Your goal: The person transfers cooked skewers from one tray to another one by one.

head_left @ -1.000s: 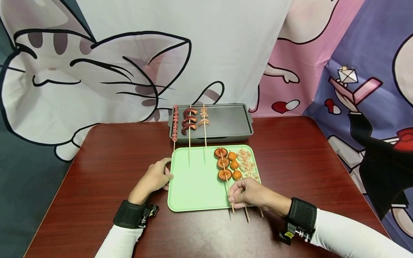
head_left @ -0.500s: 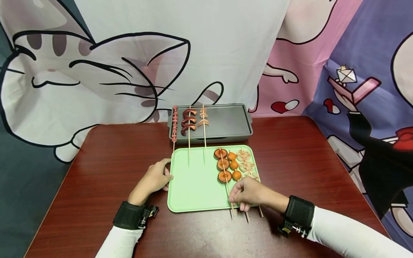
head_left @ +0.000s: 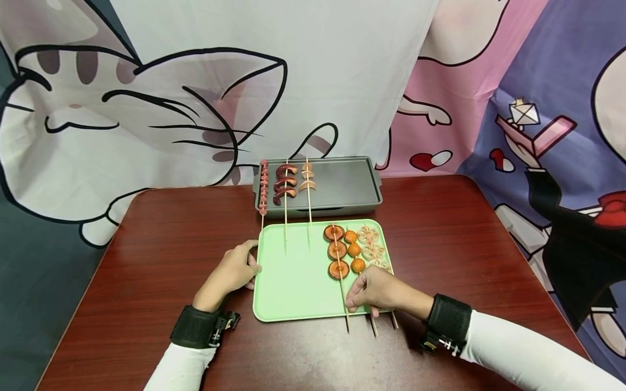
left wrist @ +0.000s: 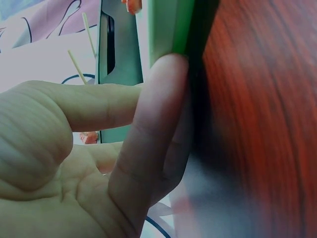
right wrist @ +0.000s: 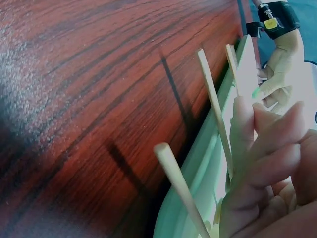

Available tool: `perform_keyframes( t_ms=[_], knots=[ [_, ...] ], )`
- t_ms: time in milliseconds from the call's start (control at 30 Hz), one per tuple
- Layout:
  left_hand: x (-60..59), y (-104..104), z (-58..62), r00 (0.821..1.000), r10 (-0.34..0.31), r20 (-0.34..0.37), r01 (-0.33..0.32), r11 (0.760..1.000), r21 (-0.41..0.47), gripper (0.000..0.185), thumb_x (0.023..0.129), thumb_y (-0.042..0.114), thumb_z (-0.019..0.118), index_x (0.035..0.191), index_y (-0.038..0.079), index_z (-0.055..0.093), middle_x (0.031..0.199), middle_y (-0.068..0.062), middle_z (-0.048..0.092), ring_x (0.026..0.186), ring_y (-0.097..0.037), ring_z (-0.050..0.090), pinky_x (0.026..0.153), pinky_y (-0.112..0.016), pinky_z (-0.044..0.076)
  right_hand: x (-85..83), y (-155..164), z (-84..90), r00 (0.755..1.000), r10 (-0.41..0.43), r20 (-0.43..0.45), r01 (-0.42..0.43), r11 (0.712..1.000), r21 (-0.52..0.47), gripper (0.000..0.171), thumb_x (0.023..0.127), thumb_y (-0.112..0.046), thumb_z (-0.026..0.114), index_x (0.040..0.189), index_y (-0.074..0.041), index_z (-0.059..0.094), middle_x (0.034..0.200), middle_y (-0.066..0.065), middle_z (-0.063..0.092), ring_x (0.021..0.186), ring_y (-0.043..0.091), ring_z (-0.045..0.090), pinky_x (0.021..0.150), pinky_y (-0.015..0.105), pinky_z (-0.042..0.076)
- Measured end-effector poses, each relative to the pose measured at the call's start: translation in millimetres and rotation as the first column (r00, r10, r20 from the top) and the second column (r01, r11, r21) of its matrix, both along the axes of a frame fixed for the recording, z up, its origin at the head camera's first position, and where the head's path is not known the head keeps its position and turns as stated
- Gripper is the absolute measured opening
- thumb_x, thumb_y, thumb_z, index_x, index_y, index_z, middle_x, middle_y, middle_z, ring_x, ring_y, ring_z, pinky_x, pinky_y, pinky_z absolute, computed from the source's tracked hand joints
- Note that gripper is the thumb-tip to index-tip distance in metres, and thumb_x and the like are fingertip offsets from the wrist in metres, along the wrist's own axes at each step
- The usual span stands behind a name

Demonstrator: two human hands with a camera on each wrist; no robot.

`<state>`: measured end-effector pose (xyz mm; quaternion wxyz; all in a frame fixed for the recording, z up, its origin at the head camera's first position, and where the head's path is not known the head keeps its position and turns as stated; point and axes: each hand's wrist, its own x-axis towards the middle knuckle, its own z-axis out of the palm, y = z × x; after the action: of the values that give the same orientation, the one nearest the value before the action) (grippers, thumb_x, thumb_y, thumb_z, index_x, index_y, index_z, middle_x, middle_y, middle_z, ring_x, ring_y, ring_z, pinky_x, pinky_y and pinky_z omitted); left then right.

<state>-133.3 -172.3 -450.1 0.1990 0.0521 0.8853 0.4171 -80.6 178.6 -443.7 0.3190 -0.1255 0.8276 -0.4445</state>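
A green tray (head_left: 293, 288) lies on the dark red table. My left hand (head_left: 235, 269) holds its left edge, a finger pressed against the rim (left wrist: 168, 29). On the tray's right side lie a mushroom skewer (head_left: 337, 251), an orange-ball skewer (head_left: 353, 251) and a lotus-root skewer (head_left: 371, 250). My right hand (head_left: 376, 290) sits over their sticks at the near rim. Its fingertips (right wrist: 247, 148) pinch the mushroom skewer's stick (right wrist: 213, 104). The stick ends poke past the tray's edge.
A grey grill pan (head_left: 342, 187) stands behind the tray, with three loaded skewers (head_left: 285, 183) on its left part. Their sticks reach over the tray's far rim. Cartoon cloth hangs behind the table (head_left: 161, 260). Bare wood lies left and right of the tray.
My right hand has closed on the mushroom skewer's stick and edged a little farther onto the tray. The stick's near end has swung slightly left. The left hand has stayed put.
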Motion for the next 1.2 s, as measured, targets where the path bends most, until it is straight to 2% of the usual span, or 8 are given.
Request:
perform_keyframes(
  t_ms=[333,433,600,733,900,1000,1100,1200],
  knots=[
    [-0.1,-0.4,-0.8,1.0,0.003,-0.006,-0.003,1.0,-0.005,0.061,0.096,-0.004,0.064,0.152,-0.004,0.039,0.08,-0.012,0.056,0.056,-0.02,0.065,0.055,-0.033,0.062,-1.8,0.0,4.3,0.999,-0.024,0.024,0.025,0.999,-0.029,0.007,0.09,-0.01,0.079,0.085,-0.005,0.081,0.076,0.008,0.078,0.037,0.001,0.054,0.037,0.013,0.041],
    [0.1,-0.6,-0.9,1.0,0.002,-0.008,-0.002,1.0,-0.01,0.061,0.097,-0.003,0.064,0.152,-0.004,0.039,0.08,-0.011,0.055,0.055,-0.02,0.065,0.055,-0.033,0.062,-4.4,1.5,6.6,0.999,-0.024,0.031,0.025,0.999,-0.048,0.007,0.09,-0.009,0.078,0.087,-0.004,0.081,0.077,0.011,0.078,0.041,0.002,0.058,0.04,0.015,0.046],
    [0.3,-0.6,-1.0,1.0,0.001,-0.012,-0.001,1.0,-0.02,0.061,0.097,-0.003,0.064,0.153,-0.004,0.039,0.08,-0.012,0.056,0.054,-0.02,0.065,0.055,-0.033,0.061,-13.7,3.2,13.0,1.0,-0.001,0.004,0.002,0.995,-0.096,0.012,0.093,-0.01,0.076,0.097,0.001,0.079,0.082,0.016,0.077,0.058,0.014,0.071,0.055,0.029,0.063],
    [-0.3,-0.5,-0.7,1.0,0.003,-0.012,-0.003,1.0,-0.02,0.062,0.096,-0.003,0.064,0.153,-0.004,0.039,0.081,-0.013,0.058,0.054,-0.021,0.065,0.055,-0.033,0.061,-23.6,1.4,19.1,0.999,-0.007,-0.046,0.0,0.988,-0.153,0.019,0.095,-0.009,0.074,0.107,0.006,0.075,0.092,0.02,0.078,0.076,0.027,0.077,0.068,0.034,0.066],
    [-0.7,-0.9,0.1,1.0,0.003,-0.007,-0.003,1.0,-0.015,0.062,0.096,-0.004,0.064,0.153,-0.004,0.038,0.081,-0.013,0.057,0.055,-0.02,0.065,0.055,-0.033,0.061,-37.8,-4.3,22.6,0.995,-0.074,-0.064,0.061,0.981,-0.183,0.031,0.096,-0.017,0.074,0.12,0.003,0.073,0.106,0.017,0.078,0.09,0.017,0.075,0.078,0.027,0.063],
    [-1.0,-1.2,0.0,1.0,0.001,-0.008,-0.001,1.0,-0.012,0.062,0.096,-0.004,0.064,0.153,-0.004,0.038,0.082,-0.013,0.057,0.056,-0.02,0.065,0.055,-0.033,0.061,-46.9,-8.6,23.8,0.991,-0.133,0.004,0.131,0.963,-0.237,0.037,0.098,-0.019,0.073,0.127,0.003,0.069,0.114,0.019,0.075,0.096,0.014,0.073,0.086,0.03,0.063],
    [-1.1,-1.2,-0.7,1.0,0.002,-0.008,-0.002,1.0,-0.009,0.062,0.096,-0.004,0.063,0.153,-0.004,0.038,0.082,-0.013,0.057,0.056,-0.02,0.065,0.055,-0.033,0.061,-55.5,-12.9,25.3,0.976,-0.191,0.106,0.215,0.925,-0.313,0.041,0.099,-0.015,0.071,0.133,0.007,0.063,0.121,0.025,0.072,0.107,0.023,0.074,0.096,0.039,0.062],
    [-0.8,-1.0,-1.4,1.0,0.004,-0.005,-0.004,1.0,-0.007,0.062,0.096,-0.004,0.063,0.153,-0.004,0.038,0.081,-0.013,0.058,0.055,-0.019,0.065,0.055,-0.033,0.061,-62.9,-16.8,26.0,0.955,-0.227,0.19,0.285,0.878,-0.384,0.044,0.101,-0.01,0.066,0.138,0.013,0.056,0.131,0.031,0.064,0.119,0.033,0.069,0.103,0.041,0.058]
  ],
)
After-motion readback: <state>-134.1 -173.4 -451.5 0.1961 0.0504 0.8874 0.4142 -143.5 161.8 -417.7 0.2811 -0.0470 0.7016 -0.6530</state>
